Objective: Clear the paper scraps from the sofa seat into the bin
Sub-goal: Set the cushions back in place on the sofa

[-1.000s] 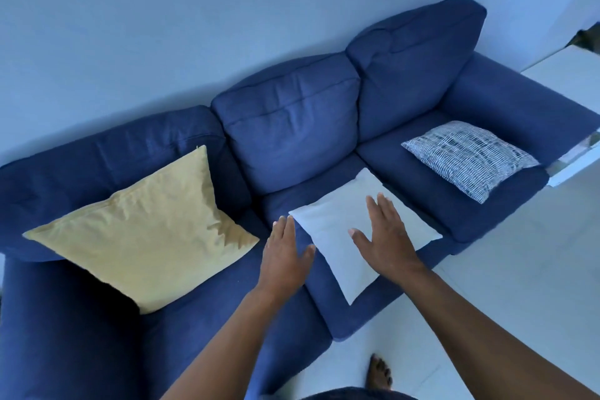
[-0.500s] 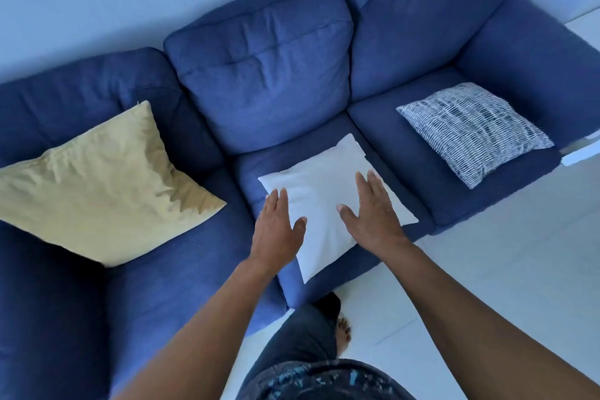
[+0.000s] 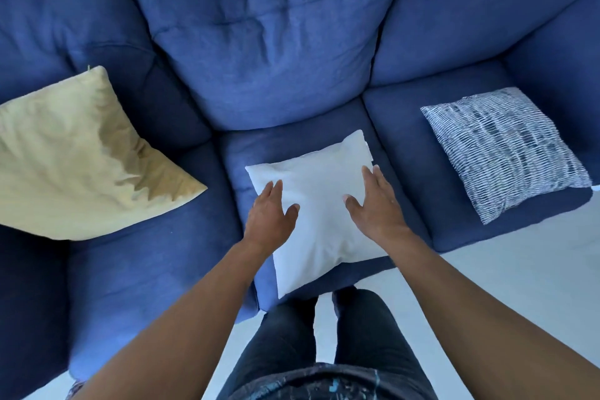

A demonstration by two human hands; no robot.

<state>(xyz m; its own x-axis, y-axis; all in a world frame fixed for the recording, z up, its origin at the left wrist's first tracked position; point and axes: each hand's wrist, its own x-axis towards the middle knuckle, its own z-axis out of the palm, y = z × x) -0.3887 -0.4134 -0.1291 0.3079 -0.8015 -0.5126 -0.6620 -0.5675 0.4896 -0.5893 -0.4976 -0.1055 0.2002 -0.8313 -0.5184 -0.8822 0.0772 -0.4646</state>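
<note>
Both hands reach out over the white pillow (image 3: 319,221) that lies flat on the middle seat of the blue sofa (image 3: 269,42): the left hand (image 3: 269,213) is over its left side and the right hand (image 3: 373,204) over its right side, each with fingers spread open and holding nothing, though I cannot tell if they touch the pillow or only hover. A yellow pillow (image 3: 81,159) leans on the left seat and a striped pillow (image 3: 506,149) lies on the right seat. No paper scraps show on the seats, and they may be hidden under a pillow.
</note>
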